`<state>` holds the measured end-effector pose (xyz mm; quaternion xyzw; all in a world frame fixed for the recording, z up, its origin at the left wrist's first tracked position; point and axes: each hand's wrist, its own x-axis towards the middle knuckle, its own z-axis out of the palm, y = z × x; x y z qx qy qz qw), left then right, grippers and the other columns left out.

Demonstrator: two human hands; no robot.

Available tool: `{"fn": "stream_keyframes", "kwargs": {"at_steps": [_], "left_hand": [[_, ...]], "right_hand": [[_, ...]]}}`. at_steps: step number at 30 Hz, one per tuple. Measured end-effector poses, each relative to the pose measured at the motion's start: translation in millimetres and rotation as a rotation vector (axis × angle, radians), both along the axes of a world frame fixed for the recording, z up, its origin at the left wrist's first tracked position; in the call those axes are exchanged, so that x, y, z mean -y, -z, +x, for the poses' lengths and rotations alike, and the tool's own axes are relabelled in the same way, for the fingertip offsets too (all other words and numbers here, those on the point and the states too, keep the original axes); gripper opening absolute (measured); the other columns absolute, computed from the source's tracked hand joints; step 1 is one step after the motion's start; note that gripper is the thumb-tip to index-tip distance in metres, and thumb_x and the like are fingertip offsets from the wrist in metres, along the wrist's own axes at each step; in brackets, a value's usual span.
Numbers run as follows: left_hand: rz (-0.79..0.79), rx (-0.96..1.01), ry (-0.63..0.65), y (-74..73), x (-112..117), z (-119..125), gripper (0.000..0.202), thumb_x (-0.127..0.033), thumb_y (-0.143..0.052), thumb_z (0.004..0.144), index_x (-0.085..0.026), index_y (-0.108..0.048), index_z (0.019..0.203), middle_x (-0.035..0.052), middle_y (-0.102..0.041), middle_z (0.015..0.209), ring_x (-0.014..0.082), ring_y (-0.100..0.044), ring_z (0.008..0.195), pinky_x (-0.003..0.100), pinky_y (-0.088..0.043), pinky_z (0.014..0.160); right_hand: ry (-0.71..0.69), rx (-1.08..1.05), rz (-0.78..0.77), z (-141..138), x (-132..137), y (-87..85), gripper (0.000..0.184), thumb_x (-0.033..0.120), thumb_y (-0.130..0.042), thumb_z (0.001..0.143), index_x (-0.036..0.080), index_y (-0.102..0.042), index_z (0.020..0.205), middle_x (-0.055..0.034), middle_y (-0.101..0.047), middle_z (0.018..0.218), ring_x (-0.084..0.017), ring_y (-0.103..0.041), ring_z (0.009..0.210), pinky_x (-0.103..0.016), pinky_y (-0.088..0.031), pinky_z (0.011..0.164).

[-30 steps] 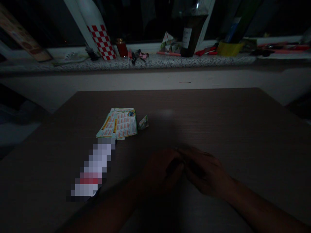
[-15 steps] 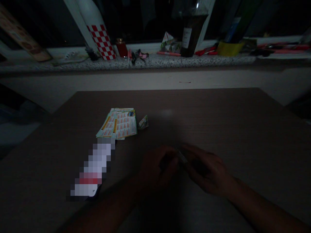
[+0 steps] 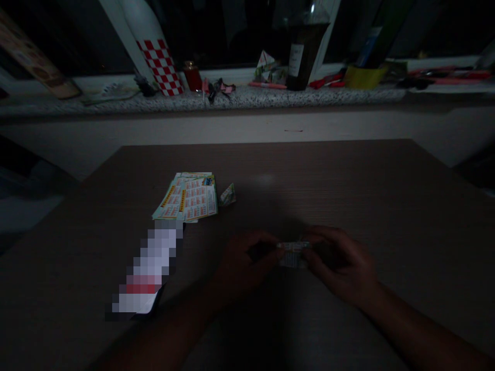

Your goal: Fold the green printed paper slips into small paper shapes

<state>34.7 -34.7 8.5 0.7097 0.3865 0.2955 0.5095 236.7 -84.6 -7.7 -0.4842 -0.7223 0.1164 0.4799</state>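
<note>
A small printed piece of paper (image 3: 294, 255) is held between my two hands, low over the table. My left hand (image 3: 247, 263) pinches its left edge between thumb and fingers. At the opposite edge, my right hand (image 3: 344, 263) grips it the same way. The scene is dim, so the print on the paper and its folds are hard to make out. Farther off to the left lie a fanned stack of printed paper slips (image 3: 199, 201) and a small folded paper piece (image 3: 228, 195) beside it.
A phone (image 3: 154, 268) with a blurred-out screen lies left of my left forearm. On the granite sill (image 3: 247, 97) behind the table (image 3: 348, 180) stand a red-checked white bottle (image 3: 160, 64), a dark bottle (image 3: 297, 62), a yellow roll (image 3: 365, 77) and several pens and small items.
The paper has turned from nearly edge-on to facing me. My right hand has shifted slightly right, and the gap between my hands is wider. The things on the table lie unchanged.
</note>
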Motion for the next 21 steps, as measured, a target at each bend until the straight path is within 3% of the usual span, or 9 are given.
{"fn": "stream_keyframes", "kwargs": {"at_steps": [7, 17, 21], "left_hand": [[0.027, -0.035, -0.02, -0.1, 0.8, -1.0, 0.014, -0.028, -0.066, 0.08, -0.016, -0.067, 0.087, 0.0011, -0.068, 0.078, 0.0127, -0.061, 0.07, 0.021, -0.045, 0.062], [0.068, 0.045, 0.031, 2.3, 2.4, -2.0, 0.022, -0.028, -0.068, 0.08, -0.018, -0.067, 0.099, 0.0024, -0.071, 0.091, 0.0142, -0.064, 0.083, 0.023, -0.048, 0.074], [0.081, 0.023, 0.134, 1.3, 1.5, -2.5, 0.02, -0.028, -0.065, 0.082, -0.018, -0.067, 0.1, 0.0023, -0.07, 0.09, 0.0132, -0.063, 0.079, 0.022, -0.047, 0.071]], "right_hand": [[0.013, -0.061, -0.005, -0.4, -2.1, -2.8, 0.017, 0.013, -0.065, 0.08, 0.02, -0.06, 0.095, -0.0021, -0.068, 0.078, -0.015, -0.067, 0.07, -0.025, -0.054, 0.063], [-0.03, -0.147, -0.072, -3.0, -1.7, -6.4, 0.011, 0.015, -0.066, 0.08, 0.02, -0.064, 0.09, -0.0025, -0.071, 0.079, -0.015, -0.068, 0.07, -0.025, -0.055, 0.062], [-0.048, -0.165, -0.082, -2.6, -1.2, -5.9, 0.012, 0.014, -0.065, 0.08, 0.021, -0.065, 0.089, -0.0019, -0.072, 0.079, -0.014, -0.068, 0.07, -0.024, -0.055, 0.062]]}}
